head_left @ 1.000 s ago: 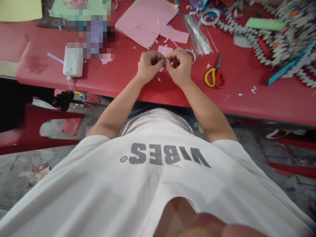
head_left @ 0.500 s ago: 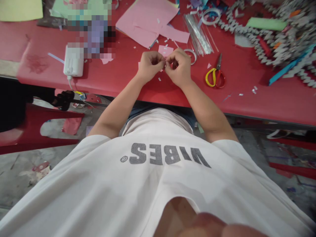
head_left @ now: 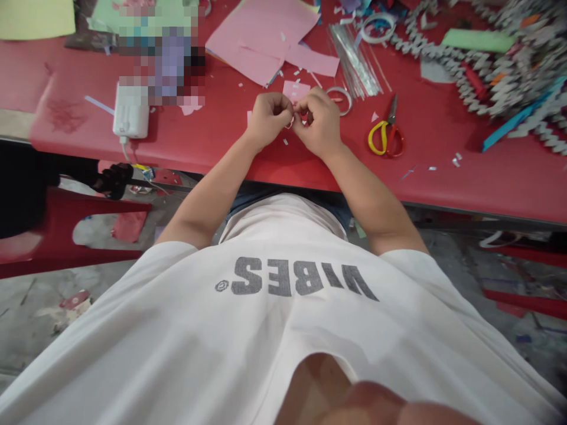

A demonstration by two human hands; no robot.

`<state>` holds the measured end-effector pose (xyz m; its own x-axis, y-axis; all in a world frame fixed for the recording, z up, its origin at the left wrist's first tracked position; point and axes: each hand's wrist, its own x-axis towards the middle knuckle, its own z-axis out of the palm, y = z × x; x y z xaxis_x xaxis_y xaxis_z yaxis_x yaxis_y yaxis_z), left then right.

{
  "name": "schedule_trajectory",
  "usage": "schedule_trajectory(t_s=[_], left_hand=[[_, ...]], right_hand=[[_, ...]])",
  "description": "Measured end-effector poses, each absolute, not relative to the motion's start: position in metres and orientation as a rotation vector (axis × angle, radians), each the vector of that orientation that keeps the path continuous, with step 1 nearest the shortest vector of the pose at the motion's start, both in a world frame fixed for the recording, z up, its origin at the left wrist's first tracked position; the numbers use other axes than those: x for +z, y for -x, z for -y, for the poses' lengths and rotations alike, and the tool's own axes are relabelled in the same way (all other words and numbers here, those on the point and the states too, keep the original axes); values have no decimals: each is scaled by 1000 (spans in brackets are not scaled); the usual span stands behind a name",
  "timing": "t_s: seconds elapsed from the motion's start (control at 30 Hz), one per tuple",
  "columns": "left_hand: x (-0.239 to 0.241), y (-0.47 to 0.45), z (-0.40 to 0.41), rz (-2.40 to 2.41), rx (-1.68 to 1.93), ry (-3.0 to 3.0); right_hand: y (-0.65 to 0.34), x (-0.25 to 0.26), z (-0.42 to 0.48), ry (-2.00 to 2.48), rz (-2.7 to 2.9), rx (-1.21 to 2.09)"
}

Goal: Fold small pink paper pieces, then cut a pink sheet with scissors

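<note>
**Clerk:** Item one, held stock?

**Checker:** One small paper strip (head_left: 290, 123), pale. It is pinched between the left hand (head_left: 268, 118) and the right hand (head_left: 318, 121), with the fingers (head_left: 278, 110) of both curled tight on it. It is held just over the bench (head_left: 212, 141), near the front edge.

**Clerk:** Holders and contents?

**Checker:** Everything lies loose on the bench top. The far right corner carries a heap of folded paper chain (head_left: 482, 77), too tangled to count.

**Clerk:** Counts?

**Checker:**
- Scissors (head_left: 385, 134): one pair, yellow and red handles, just right of the right hand.
- Tape rings: two, the near ring (head_left: 341, 94) touching the right hand and the far ring (head_left: 376, 26) well beyond it.
- Clear strips (head_left: 354, 59): one bundle.
- Pink sheets (head_left: 266, 35): a large one with a smaller piece overlapping it.
- Pink square (head_left: 296, 90): one, just beyond the hands.
- White charger (head_left: 130, 112): one, to the left.
- Green strip (head_left: 476, 41): one.

**Clerk:** Edges and room?

**Checker:** Both forearms cross the front edge. There is bare red surface between the charger and the left hand, and more along the front edge right of the scissors, dotted with small scraps.
</note>
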<state>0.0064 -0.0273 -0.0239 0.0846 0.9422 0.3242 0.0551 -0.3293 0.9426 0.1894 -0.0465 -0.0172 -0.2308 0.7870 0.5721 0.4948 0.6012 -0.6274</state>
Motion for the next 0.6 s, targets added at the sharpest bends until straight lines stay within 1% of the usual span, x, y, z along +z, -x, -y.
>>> schedule_trajectory(t_s=[0.37, 0.6], left_hand=[[-20, -14, 32, -1032, 1346, -1448], [-17, -13, 35, -995, 1360, -1464]], right_hand=[[-180, -6, 54, 993, 1839, 344], [-181, -10, 50, 974, 1762, 428]])
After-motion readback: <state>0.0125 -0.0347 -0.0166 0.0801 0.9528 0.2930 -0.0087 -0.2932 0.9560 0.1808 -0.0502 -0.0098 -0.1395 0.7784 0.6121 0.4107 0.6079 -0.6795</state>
